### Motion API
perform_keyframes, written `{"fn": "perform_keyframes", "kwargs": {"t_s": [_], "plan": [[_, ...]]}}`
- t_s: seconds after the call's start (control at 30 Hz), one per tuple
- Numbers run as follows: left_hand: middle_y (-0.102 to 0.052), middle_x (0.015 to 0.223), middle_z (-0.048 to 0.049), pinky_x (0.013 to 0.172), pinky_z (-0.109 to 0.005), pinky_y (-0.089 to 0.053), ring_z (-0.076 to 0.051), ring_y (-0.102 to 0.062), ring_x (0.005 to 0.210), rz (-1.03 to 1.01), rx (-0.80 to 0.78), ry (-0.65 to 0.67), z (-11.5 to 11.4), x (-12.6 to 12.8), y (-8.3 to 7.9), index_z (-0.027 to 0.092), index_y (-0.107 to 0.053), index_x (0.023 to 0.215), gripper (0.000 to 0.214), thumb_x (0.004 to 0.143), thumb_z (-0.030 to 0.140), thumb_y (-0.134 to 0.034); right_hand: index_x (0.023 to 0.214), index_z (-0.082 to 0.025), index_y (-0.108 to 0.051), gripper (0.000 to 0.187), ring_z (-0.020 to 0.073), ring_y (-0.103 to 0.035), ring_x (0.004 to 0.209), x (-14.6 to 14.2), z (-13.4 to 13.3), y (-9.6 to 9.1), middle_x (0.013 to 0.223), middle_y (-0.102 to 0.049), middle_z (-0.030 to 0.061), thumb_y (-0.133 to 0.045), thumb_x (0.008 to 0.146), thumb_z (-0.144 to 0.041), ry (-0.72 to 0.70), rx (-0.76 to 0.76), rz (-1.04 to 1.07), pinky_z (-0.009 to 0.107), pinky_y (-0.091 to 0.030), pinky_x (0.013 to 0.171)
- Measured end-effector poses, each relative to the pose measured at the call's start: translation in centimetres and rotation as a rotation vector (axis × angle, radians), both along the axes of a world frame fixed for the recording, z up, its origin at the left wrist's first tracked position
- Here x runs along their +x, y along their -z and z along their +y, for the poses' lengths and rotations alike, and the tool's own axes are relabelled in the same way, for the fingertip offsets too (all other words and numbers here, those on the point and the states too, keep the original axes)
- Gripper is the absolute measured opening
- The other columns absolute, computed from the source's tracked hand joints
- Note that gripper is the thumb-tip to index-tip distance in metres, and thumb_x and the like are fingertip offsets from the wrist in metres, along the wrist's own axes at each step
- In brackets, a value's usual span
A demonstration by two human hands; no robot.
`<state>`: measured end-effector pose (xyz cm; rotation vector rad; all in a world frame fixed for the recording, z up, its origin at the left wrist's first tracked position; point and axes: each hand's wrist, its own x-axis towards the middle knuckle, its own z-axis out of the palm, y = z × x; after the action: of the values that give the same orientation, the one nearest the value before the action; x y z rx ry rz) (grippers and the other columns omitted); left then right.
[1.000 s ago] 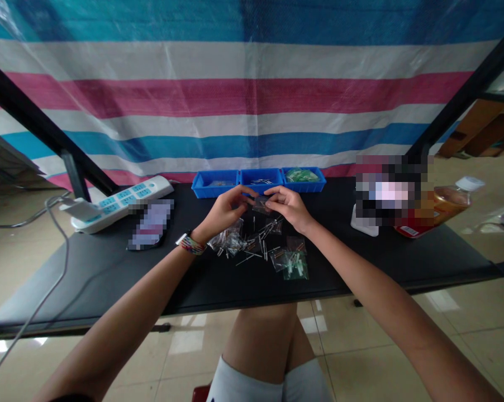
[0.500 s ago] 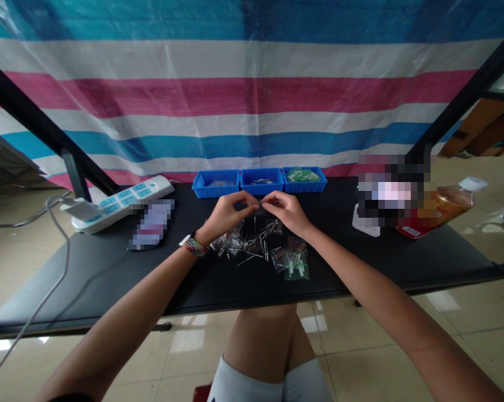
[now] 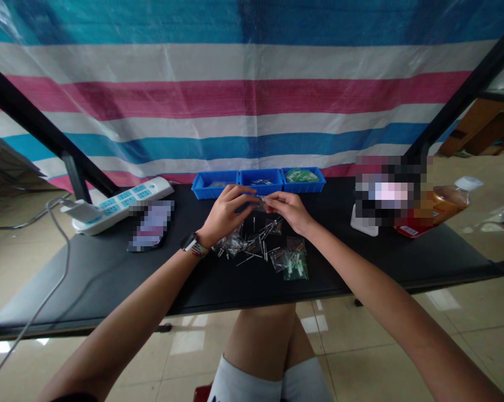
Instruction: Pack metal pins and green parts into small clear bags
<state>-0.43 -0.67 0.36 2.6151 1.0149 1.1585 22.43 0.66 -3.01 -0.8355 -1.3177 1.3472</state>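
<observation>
A small clear plastic bag (image 3: pixel 259 206) is pinched between my two hands, above the middle of the black table. My left hand (image 3: pixel 230 211) bends in from the left, its fingers and thumb closed on one side of the bag. From the right, my right hand (image 3: pixel 290 211) grips the other side with thumb and fingertips. What the bag holds is too small to tell. Below my hands lie loose metal pins (image 3: pixel 265 245) and several clear packets (image 3: pixel 231 243). Nearer the front edge is a green-tinted bag (image 3: pixel 296 266) with white pieces in it.
Three blue bins stand behind my hands: a left bin (image 3: pixel 215 192), a middle bin (image 3: pixel 261 188) and a right bin with green packets (image 3: pixel 301 176). A power strip (image 3: pixel 124 202) and a phone (image 3: pixel 151 225) lie left. A drink bottle (image 3: pixel 440 206) lies tilted right.
The fingers of my left hand have lifted and spread somewhat. The clear bag now shows between my hands, where the fingertips were pressed close together before.
</observation>
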Motion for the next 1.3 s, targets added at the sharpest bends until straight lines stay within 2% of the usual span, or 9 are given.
{"fn": "perform_keyframes", "kwargs": {"t_s": [0.07,0.17,0.27,0.4,0.57,0.73,0.93,1.07,1.3], "plan": [[-0.079,0.110,-0.0072,0.102,-0.045,-0.054,-0.026,-0.069,0.108,-0.058,-0.025,-0.033,0.1,0.0,0.1,0.024,-0.077,0.106,0.016,0.104,0.034,-0.065,0.096,-0.020,-0.080,0.041,0.0204,-0.072,0.085,0.1,0.0,0.0,0.087,-0.079,0.0052,-0.087,0.079,-0.056,-0.003,-0.010,-0.011,0.035,-0.059,0.082],[-0.079,0.100,-0.0054,0.090,-0.037,-0.056,-0.023,-0.072,0.095,-0.242,-0.104,-0.107,0.6,-0.1,0.4,0.022,-0.075,0.103,0.016,0.103,0.036,-0.067,0.098,-0.020,-0.079,0.026,0.0204,-0.071,0.084,0.8,0.2,-0.2,0.087,-0.077,0.0049,-0.077,0.088,-0.044,0.051,0.093,-0.134,0.034,-0.056,0.078],[-0.077,0.091,-0.0032,0.079,-0.032,-0.056,-0.019,-0.073,0.084,-0.485,-0.210,-0.212,1.6,-0.4,0.7,0.021,-0.071,0.102,0.014,0.100,0.034,-0.069,0.091,-0.019,-0.079,0.009,0.0187,-0.066,0.079,1.8,0.2,-0.8,0.084,-0.074,0.0027,-0.076,0.084,-0.022,0.023,0.319,-0.452,0.032,-0.050,0.076],[-0.071,0.075,0.0001,0.067,-0.027,-0.055,-0.015,-0.069,0.069,-0.741,-0.309,-0.303,3.4,-1.5,1.1,0.020,-0.066,0.099,0.011,0.097,0.030,-0.070,0.087,-0.020,-0.080,0.017,0.0183,-0.063,0.082,2.6,0.0,-1.2,0.084,-0.073,0.0016,-0.075,0.080,-0.005,-0.071,0.522,-0.804,0.033,-0.046,0.081],[-0.078,0.088,-0.0069,0.065,-0.025,-0.057,-0.015,-0.074,0.071,-0.942,-0.515,-0.312,4.9,-2.7,1.6,0.017,-0.067,0.107,0.021,0.095,0.033,-0.072,0.081,-0.019,-0.079,0.009,0.0194,-0.060,0.081,2.2,0.0,-0.6,0.079,-0.070,0.0028,-0.087,0.083,-0.016,-0.019,0.524,-0.959,0.032,-0.043,0.078],[-0.080,0.099,-0.0108,0.073,-0.028,-0.061,-0.017,-0.078,0.078,-1.069,-0.669,-0.252,4.9,-3.3,1.8,0.015,-0.066,0.106,0.022,0.088,0.028,-0.071,0.083,-0.017,-0.079,0.011,0.0182,-0.063,0.081,2.0,0.2,-0.1,0.082,-0.072,0.0030,-0.085,0.082,-0.008,-0.061,0.502,-0.948,0.030,-0.044,0.079],[-0.075,0.091,-0.0055,0.067,-0.024,-0.056,-0.014,-0.073,0.073,-1.058,-0.656,-0.263,4.6,-3.0,1.8,0.017,-0.066,0.092,0.017,0.077,0.023,-0.069,0.080,-0.017,-0.074,0.016,0.0197,-0.060,0.084,1.9,0.6,0.5,0.082,-0.071,0.0041,-0.076,0.082,-0.001,-0.088,0.586,-0.959,0.030,-0.044,0.079],[-0.073,0.088,-0.0038,0.063,-0.024,-0.054,-0.015,-0.070,0.072,-0.962,-0.630,-0.251,4.4,-2.6,1.8,0.018,-0.066,0.091,0.014,0.078,0.024,-0.068,0.084,-0.018,-0.069,0.013,0.0200,-0.062,0.087,2.2,0.9,0.4,0.087,-0.072,0.0034,-0.071,0.088,-0.006,-0.050,0.568,-0.834,0.031,-0.045,0.081],[-0.073,0.089,-0.0037,0.070,-0.029,-0.054,-0.017,-0.071,0.076,-0.502,-0.372,-0.097,3.2,-1.7,2.1,0.019,-0.070,0.099,0.015,0.086,0.020,-0.064,0.089,-0.021,-0.065,0.006,0.0195,-0.067,0.081,2.7,1.0,-0.4,0.085,-0.074,0.0019,-0.067,0.092,-0.025,0.000,0.400,-0.579,0.032,-0.049,0.076]]}}
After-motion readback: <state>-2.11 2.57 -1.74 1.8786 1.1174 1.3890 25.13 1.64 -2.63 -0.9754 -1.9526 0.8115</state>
